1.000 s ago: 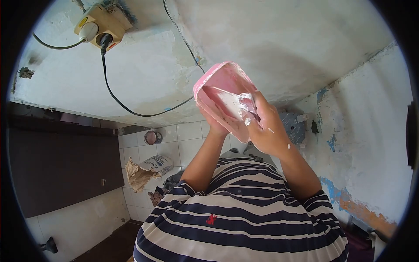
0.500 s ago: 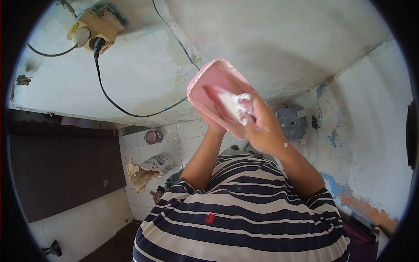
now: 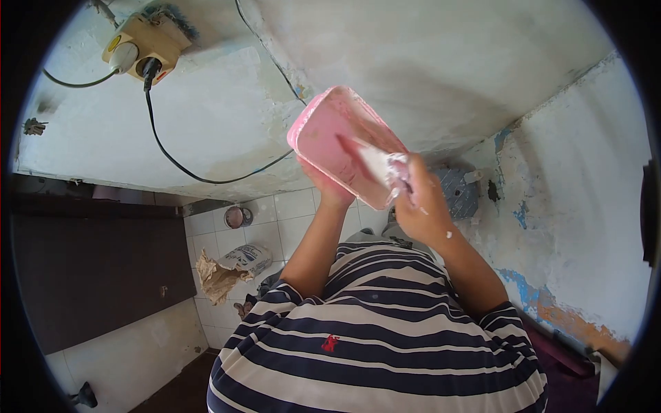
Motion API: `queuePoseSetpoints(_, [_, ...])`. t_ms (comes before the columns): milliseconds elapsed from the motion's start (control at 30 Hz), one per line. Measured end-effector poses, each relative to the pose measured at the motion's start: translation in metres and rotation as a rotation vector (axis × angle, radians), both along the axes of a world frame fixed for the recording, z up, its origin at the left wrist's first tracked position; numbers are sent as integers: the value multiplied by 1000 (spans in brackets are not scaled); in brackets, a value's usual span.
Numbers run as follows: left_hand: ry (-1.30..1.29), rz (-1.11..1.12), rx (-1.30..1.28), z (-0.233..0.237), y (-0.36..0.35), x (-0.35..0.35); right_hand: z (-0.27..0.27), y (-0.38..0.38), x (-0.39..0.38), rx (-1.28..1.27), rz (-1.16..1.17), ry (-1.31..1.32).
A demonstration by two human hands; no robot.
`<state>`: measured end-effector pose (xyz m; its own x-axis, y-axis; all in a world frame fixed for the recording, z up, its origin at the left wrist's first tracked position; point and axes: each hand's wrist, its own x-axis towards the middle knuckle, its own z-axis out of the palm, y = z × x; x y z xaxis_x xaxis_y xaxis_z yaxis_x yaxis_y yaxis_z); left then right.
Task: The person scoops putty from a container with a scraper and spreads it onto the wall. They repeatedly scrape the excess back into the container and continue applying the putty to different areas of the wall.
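My left hand point(image 3: 326, 184) grips a pink plastic tub point(image 3: 322, 132) from below and behind, its fingers mostly hidden by the tub. White paste smears the rim and inner walls of the tub, which tilts so that its inside faces me. Closed around a putty knife point(image 3: 375, 162), my right hand point(image 3: 423, 205) is at the tub's lower right edge. The knife is coated with white paste and slightly blurred, with its blade inside the tub. Dabs of paste stick to my right fingers and wrist.
Ahead is a patchy plastered wall point(image 3: 441, 76) with a socket box point(image 3: 138, 55) and a loose black cable point(image 3: 165, 151). On the tiled floor stand a small can point(image 3: 235, 217) and a torn-open bag point(image 3: 249, 259). A dark panel point(image 3: 96, 261) is left; a grey speckled object point(image 3: 460, 196) is right.
The tub has shifted slightly up and left, and its inside shows more. The putty knife and my right hand have moved a little to the right; both hands keep their hold.
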<state>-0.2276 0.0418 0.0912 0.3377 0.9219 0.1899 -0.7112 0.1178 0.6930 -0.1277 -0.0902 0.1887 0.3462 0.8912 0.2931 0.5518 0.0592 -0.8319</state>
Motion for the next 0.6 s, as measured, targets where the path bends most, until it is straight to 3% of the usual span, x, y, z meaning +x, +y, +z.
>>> queuePoseSetpoints(67, [-222, -136, -55, 4, -4, -1, 1, 2, 8, 49, -49, -25])
queuePoseSetpoints(167, [-258, -177, -56, 19, -7, 2, 2, 13, 18, 157, -177, 133])
queuePoseSetpoints(300, [-262, -150, -124, 26, -13, 8, -3, 17, 8, 102, -213, 62])
queuePoseSetpoints(367, [-137, -56, -108, 22, -15, 7, -4, 19, 5, 73, -197, 30])
queuePoseSetpoints(600, [-179, -60, -223, 15, -18, 3, -3, 15, 9, 68, -152, -82])
